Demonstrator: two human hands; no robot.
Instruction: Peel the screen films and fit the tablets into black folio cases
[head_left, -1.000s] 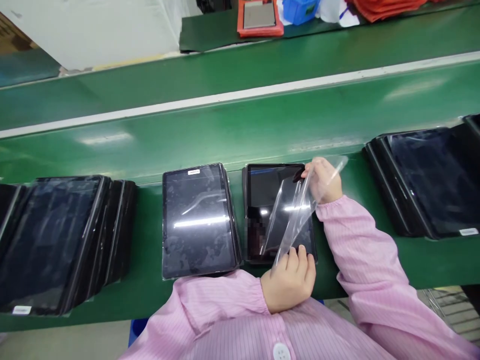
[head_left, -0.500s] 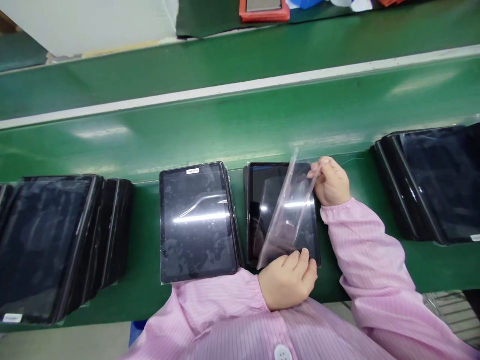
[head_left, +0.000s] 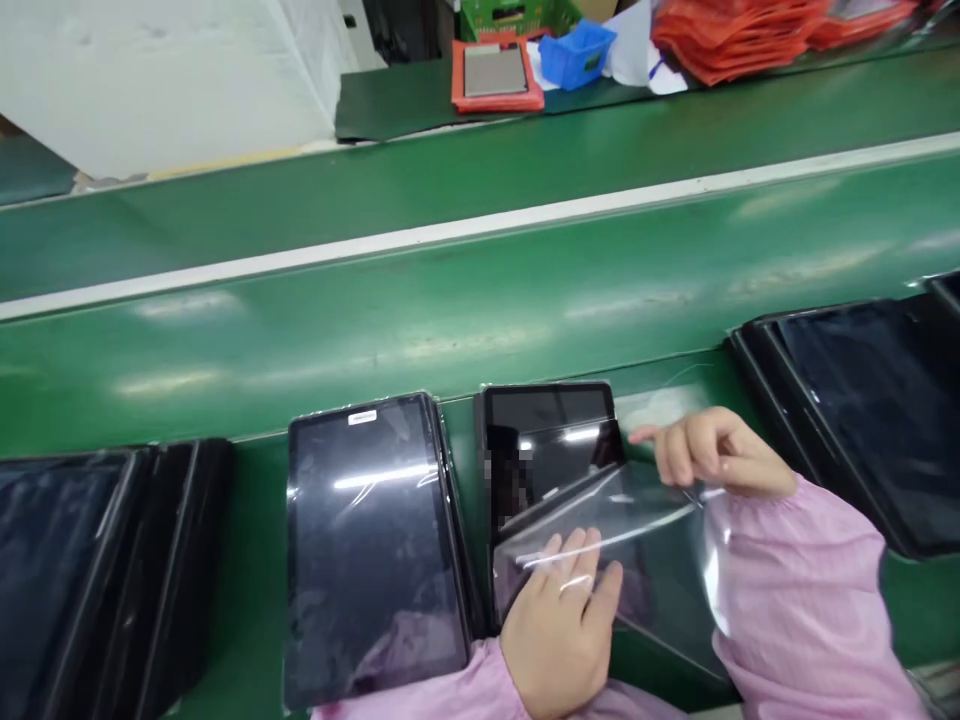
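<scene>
My right hand pinches one edge of a clear protective film, its index finger pointing left. The film is bent and slants across the lower part of a black tablet, reaching past the tablet's right side. My left hand lies with outstretched fingers at the tablet's lower end. Whether those fingers are over or under the film I cannot tell. The tablet's upper screen is bare and glossy; another tablet edge shows beneath it. Just to the left, a stack of tablets has a small white label on its top screen.
More tablets lean in overlapping rows at the far left and the right. A green belt runs behind, with a white rail. At the back are a blue bin and orange-red sleeves.
My right hand has drawn the film right and toward me, uncovering the tablet's upper screen. My left hand's fingers have straightened. The view has tilted up, showing more of the back.
</scene>
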